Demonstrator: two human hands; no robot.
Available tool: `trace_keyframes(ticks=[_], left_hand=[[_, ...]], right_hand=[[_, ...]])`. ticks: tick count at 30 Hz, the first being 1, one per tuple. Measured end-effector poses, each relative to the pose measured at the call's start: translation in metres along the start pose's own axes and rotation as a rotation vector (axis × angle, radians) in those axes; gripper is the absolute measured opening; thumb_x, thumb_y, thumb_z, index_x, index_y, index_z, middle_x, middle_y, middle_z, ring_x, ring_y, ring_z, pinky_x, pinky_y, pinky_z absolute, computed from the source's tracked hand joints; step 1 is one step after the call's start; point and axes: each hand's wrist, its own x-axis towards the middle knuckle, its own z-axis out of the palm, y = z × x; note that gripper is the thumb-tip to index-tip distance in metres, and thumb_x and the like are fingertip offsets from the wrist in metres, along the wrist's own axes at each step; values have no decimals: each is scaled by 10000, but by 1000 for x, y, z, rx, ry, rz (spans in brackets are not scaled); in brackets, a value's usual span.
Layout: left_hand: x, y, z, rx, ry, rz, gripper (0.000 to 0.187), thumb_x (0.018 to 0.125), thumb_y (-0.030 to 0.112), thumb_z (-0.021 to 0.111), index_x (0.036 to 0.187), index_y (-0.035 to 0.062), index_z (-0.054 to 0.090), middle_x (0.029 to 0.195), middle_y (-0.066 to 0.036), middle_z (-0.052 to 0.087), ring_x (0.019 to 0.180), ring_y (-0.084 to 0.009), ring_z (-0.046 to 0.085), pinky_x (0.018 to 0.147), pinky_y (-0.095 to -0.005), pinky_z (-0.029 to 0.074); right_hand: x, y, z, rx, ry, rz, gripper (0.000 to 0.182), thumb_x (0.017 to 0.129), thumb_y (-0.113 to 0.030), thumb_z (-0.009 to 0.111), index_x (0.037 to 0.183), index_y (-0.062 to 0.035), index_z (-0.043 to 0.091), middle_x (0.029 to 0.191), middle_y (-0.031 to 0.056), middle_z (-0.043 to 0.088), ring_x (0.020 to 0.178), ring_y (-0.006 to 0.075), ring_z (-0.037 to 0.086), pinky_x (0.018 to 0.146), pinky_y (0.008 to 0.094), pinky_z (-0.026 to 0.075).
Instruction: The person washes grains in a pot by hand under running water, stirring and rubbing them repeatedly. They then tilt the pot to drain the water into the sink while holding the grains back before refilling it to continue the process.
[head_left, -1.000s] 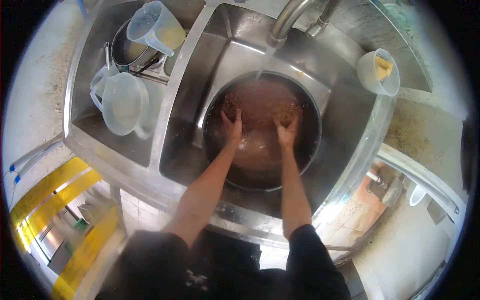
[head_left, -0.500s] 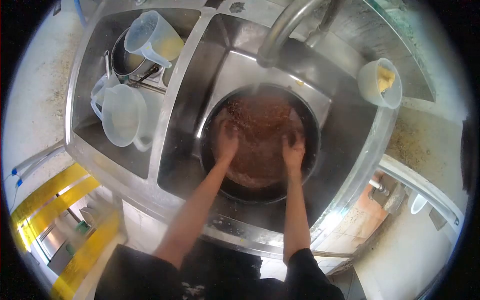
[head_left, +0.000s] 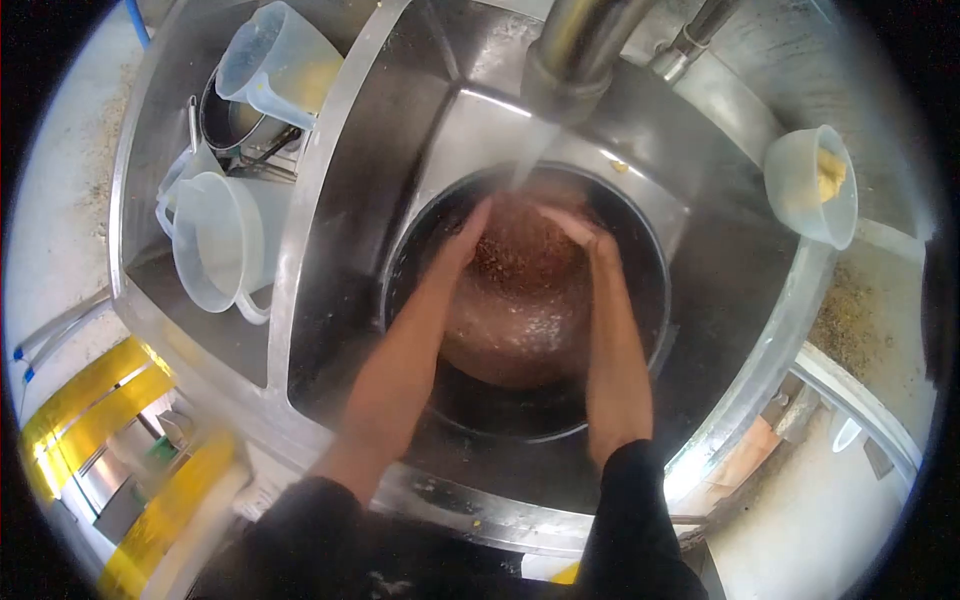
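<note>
A round dark pot (head_left: 510,425) stands in the sink, holding cloudy reddish-brown water and a mass of small reddish-brown grains (head_left: 525,250); their exact kind cannot be made out. My left hand (head_left: 470,232) is in the pot at the left of the grains, fingers stretched forward, partly hidden by the water. On the opposite side my right hand (head_left: 578,230) reaches in with its fingers extended inward. Both hands are open and flank the heap of grains. From the metal faucet (head_left: 570,75) a stream of water (head_left: 530,155) runs into the pot's far side.
The steel sink's divider (head_left: 310,210) separates a left basin with clear plastic jugs (head_left: 215,240), another tilted jug (head_left: 285,65) and a dark pan (head_left: 225,115). A translucent tub (head_left: 810,185) with something yellowish sits on the right rim.
My hands have moved to the far side of the pot and closer together, gathering the grains between them. The view has shifted nearer to the sink.
</note>
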Motion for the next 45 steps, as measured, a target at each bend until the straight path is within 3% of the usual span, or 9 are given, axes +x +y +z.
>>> trace_keyframes(ticks=[13,17,20,26,29,32,35,38,45], left_hand=[[-120,13,4,1989,-544,342,810,837,402,686,1454,-4,351,1577,-237,104,1400,-508,170,1143,-621,148],[-61,-46,-5,1924,-468,222,797,817,266,710,1473,21,330,1584,-222,54,1393,-524,163,1119,-676,128],[23,-122,-31,1641,-162,-62,754,820,460,665,1435,90,430,1540,-165,282,1414,-461,199,1123,-616,221],[106,-56,-62,1458,-593,-140,800,802,367,698,1469,77,363,1561,-177,197,1395,-496,183,1101,-668,200],[120,-25,-81,1371,-792,-171,831,793,321,715,1486,70,329,1571,-184,154,1386,-513,175,1089,-695,189],[118,-9,-74,1255,-975,-214,866,784,274,731,1502,64,296,1582,-190,111,1376,-531,168,1078,-721,179],[-72,0,-8,2261,-199,527,757,844,487,621,1465,119,389,1553,-170,240,1383,-480,240,1023,-711,293],[-139,11,6,2132,-317,270,851,865,244,641,1546,122,146,1580,-163,128,1341,-530,251,1064,-702,253],[-68,-89,13,1906,-252,479,804,893,327,615,1541,137,178,1574,-187,125,1363,-512,231,1108,-647,237]], right_hand=[[-125,-9,68,-930,-62,-121,945,654,-204,845,1474,-197,376,1578,175,114,1418,500,117,1107,609,312],[-84,9,67,-959,-55,-38,742,785,-144,731,1453,-169,410,1535,177,253,1364,436,313,1034,545,421],[12,237,92,-770,352,-181,644,838,-201,677,1419,-82,425,1414,225,426,1309,374,421,1077,479,375],[-25,77,65,279,456,5,446,929,-154,531,1351,-17,487,1400,228,447,1308,365,418,1099,453,334],[-5,60,63,-475,678,5,407,937,-174,520,1329,-67,527,1388,241,452,1324,363,400,1113,445,317],[-37,43,71,-262,358,-28,423,926,-169,536,1345,-109,518,1437,243,392,1331,399,376,1133,444,290],[-119,-16,70,-1029,372,-69,456,905,-82,491,1359,-126,492,1469,200,323,1340,411,343,1096,533,322],[-139,28,81,-790,404,-28,512,881,-38,490,1379,-155,486,1505,204,269,1346,418,341,1083,500,356],[-106,79,92,-454,308,257,639,874,-81,526,1478,-147,329,1504,223,298,1345,400,359,1071,462,386]])
